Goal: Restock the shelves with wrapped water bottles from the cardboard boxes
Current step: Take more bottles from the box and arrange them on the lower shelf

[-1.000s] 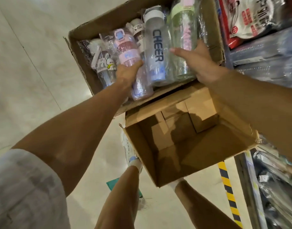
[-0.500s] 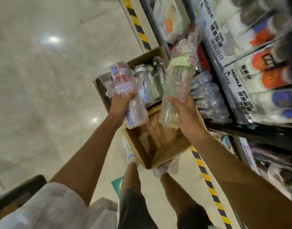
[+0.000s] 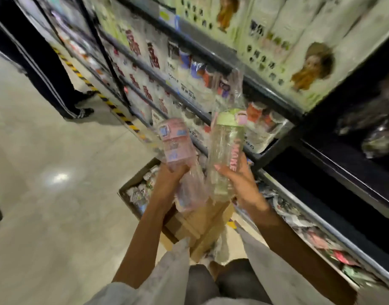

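With our left hand [image 3: 167,181] gripping the pink bottle [image 3: 178,155] and right hand [image 3: 239,183] the green bottle [image 3: 227,155], we needed firm low holds lifting toward the shelf [image 3: 277,137] above them.

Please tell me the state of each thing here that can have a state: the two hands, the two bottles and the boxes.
left hand: grips the pink bottle.
right hand: grips the green-lidded bottle.
pink bottle: wrapped, lidded, held up.
green-lidded bottle: wrapped, lidded, held up.
far cardboard box: open, bottles inside.
near cardboard box: open.
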The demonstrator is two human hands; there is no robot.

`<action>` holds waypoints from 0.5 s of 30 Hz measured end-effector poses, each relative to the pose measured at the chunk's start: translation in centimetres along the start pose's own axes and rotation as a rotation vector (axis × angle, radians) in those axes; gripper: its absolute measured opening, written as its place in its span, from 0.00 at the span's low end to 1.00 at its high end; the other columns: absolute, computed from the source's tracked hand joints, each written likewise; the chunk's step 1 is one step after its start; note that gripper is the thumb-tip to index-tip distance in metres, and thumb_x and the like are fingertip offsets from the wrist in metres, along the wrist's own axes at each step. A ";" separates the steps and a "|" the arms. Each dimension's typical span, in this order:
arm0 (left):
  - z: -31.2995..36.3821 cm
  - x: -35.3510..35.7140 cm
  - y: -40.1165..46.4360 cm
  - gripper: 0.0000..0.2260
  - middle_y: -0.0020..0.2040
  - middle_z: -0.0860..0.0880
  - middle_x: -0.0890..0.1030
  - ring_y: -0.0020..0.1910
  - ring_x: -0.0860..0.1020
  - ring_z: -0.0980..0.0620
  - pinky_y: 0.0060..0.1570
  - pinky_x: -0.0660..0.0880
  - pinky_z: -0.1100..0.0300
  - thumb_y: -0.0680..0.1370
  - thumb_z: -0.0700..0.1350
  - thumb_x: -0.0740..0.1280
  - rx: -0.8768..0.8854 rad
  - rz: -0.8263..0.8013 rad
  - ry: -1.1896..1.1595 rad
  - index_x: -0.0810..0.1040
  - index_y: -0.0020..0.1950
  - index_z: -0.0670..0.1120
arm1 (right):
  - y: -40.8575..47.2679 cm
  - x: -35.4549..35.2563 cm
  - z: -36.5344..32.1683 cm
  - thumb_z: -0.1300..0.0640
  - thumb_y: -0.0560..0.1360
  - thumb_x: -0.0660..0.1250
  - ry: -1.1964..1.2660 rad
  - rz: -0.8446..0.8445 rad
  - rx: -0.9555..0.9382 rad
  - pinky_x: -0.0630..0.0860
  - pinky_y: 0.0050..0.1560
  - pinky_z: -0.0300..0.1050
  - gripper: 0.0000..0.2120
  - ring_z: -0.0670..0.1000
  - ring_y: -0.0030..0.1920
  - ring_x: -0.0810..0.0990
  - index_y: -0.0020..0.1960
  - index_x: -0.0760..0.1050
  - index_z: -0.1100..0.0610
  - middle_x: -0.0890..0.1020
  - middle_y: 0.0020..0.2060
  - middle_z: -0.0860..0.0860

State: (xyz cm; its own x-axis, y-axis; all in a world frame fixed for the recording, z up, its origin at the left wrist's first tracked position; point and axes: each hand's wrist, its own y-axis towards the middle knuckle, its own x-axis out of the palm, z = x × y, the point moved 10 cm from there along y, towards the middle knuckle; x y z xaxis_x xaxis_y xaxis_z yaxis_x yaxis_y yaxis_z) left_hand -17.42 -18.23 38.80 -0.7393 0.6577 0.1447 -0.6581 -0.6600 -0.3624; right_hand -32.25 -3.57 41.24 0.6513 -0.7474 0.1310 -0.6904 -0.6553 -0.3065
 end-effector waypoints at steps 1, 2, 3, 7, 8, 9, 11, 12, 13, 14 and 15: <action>1.4 1.5 -1.0 0.17 0.54 0.44 0.85 0.55 0.84 0.41 0.59 0.80 0.39 0.75 0.47 0.73 0.034 -0.047 0.015 0.80 0.63 0.45 | -1.7 -1.2 -1.6 0.65 0.71 0.78 0.008 0.037 -0.023 0.81 0.56 0.46 0.33 0.50 0.61 0.84 0.70 0.71 0.46 0.85 0.59 0.45; 2.7 2.9 -2.0 0.19 0.54 0.43 0.84 0.55 0.83 0.40 0.58 0.79 0.38 0.75 0.48 0.74 0.061 -0.098 0.025 0.79 0.64 0.43 | -3.3 -2.5 -3.0 0.63 0.71 0.79 0.024 0.083 -0.052 0.82 0.57 0.48 0.33 0.49 0.61 0.84 0.69 0.71 0.43 0.85 0.59 0.44; 3.4 4.4 -2.9 0.21 0.54 0.42 0.84 0.55 0.83 0.38 0.58 0.79 0.35 0.75 0.49 0.74 0.073 -0.158 0.039 0.79 0.64 0.43 | -5.0 -3.8 -4.2 0.63 0.72 0.79 0.053 0.130 -0.079 0.82 0.57 0.48 0.32 0.50 0.62 0.84 0.69 0.71 0.42 0.85 0.60 0.44; 3.5 10.5 -6.6 0.29 0.53 0.39 0.84 0.54 0.83 0.36 0.58 0.76 0.28 0.68 0.55 0.80 0.051 -0.384 0.122 0.80 0.63 0.42 | -12.3 -9.9 -5.9 0.57 0.69 0.82 0.082 0.316 -0.162 0.81 0.54 0.43 0.34 0.49 0.63 0.83 0.70 0.71 0.43 0.83 0.62 0.46; 3.3 11.9 -7.7 0.32 0.54 0.39 0.84 0.54 0.83 0.36 0.58 0.76 0.28 0.66 0.55 0.80 0.055 -0.419 0.136 0.78 0.64 0.41 | -14.4 -11.2 -6.2 0.56 0.68 0.82 0.080 0.360 -0.182 0.80 0.56 0.45 0.35 0.49 0.63 0.83 0.70 0.71 0.44 0.84 0.62 0.46; 3.2 13.4 -8.7 0.35 0.54 0.39 0.84 0.54 0.83 0.37 0.59 0.77 0.30 0.64 0.54 0.81 0.059 -0.441 0.147 0.77 0.66 0.40 | -16.4 -12.6 -6.4 0.55 0.67 0.82 0.078 0.405 -0.212 0.80 0.58 0.47 0.36 0.50 0.62 0.83 0.70 0.71 0.45 0.84 0.62 0.47; 2.7 16.5 -11.4 0.38 0.56 0.41 0.85 0.55 0.84 0.38 0.58 0.79 0.38 0.62 0.54 0.81 0.027 -0.487 0.144 0.76 0.68 0.41 | -20.5 -15.3 -6.4 0.55 0.66 0.82 0.087 0.489 -0.243 0.80 0.60 0.52 0.36 0.52 0.61 0.84 0.70 0.71 0.46 0.85 0.60 0.49; 2.2 18.1 -12.8 0.39 0.57 0.41 0.85 0.56 0.83 0.39 0.57 0.80 0.42 0.61 0.53 0.81 0.002 -0.521 0.142 0.76 0.68 0.41 | -22.4 -16.5 -6.2 0.54 0.65 0.82 0.096 0.529 -0.246 0.81 0.60 0.52 0.37 0.53 0.60 0.84 0.70 0.71 0.47 0.85 0.59 0.49; 1.6 19.8 -14.1 0.38 0.55 0.42 0.85 0.55 0.83 0.39 0.55 0.81 0.46 0.61 0.51 0.81 -0.026 -0.554 0.128 0.76 0.67 0.41 | -24.4 -17.7 -6.0 0.52 0.64 0.83 0.105 0.563 -0.250 0.81 0.58 0.50 0.39 0.53 0.60 0.85 0.71 0.71 0.47 0.85 0.59 0.49; 1.1 21.5 -15.8 0.35 0.53 0.43 0.86 0.53 0.84 0.41 0.51 0.81 0.49 0.62 0.47 0.83 -0.049 -0.598 0.111 0.77 0.66 0.42 | -26.4 -18.9 -5.9 0.51 0.63 0.83 0.116 0.599 -0.260 0.81 0.57 0.49 0.40 0.52 0.59 0.85 0.71 0.70 0.48 0.85 0.59 0.50; 0.8 23.2 -17.4 0.33 0.52 0.45 0.87 0.51 0.85 0.43 0.49 0.81 0.51 0.64 0.43 0.84 -0.069 -0.637 0.098 0.76 0.66 0.43 | -28.1 -20.1 -5.6 0.50 0.62 0.83 0.124 0.633 -0.268 0.82 0.57 0.48 0.41 0.53 0.59 0.85 0.71 0.70 0.48 0.85 0.59 0.50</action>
State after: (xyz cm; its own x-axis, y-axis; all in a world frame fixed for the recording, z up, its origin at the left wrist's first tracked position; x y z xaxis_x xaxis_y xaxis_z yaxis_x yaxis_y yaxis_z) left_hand -23.26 8.21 49.24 -0.1889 0.9448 0.2676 -0.9503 -0.1072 -0.2924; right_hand -27.72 29.30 52.55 0.0682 -0.9909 0.1158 -0.9895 -0.0819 -0.1188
